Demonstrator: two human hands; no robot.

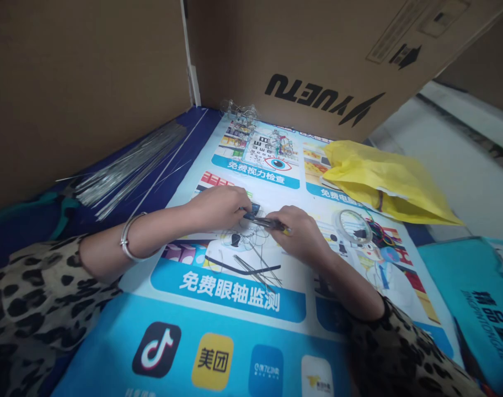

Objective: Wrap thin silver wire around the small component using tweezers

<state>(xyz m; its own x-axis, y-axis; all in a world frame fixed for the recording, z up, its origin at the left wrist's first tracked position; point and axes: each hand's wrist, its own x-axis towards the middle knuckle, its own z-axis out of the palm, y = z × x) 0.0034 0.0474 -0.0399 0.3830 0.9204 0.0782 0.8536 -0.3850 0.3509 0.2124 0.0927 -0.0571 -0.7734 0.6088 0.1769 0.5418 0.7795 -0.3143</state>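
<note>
My right hand [299, 231] is closed around a pair of metal pliers [263, 221], whose jaws point left. My left hand [222, 207] pinches thin wire right at the tip of the pliers, with the fingertips partly hidden. Fine loops of bent wire [251, 238] show below both hands, against the printed sheet. Several short straight wire pieces [255, 270] lie just under them, nearer to me.
A bundle of straight wires [127, 168] lies at the left. Tangled wire pieces [240, 113] sit at the back. To the right are a wire coil [354, 226], a yellow bag [384, 173] and a teal bag [466, 286]. Cardboard walls [243, 49] stand behind.
</note>
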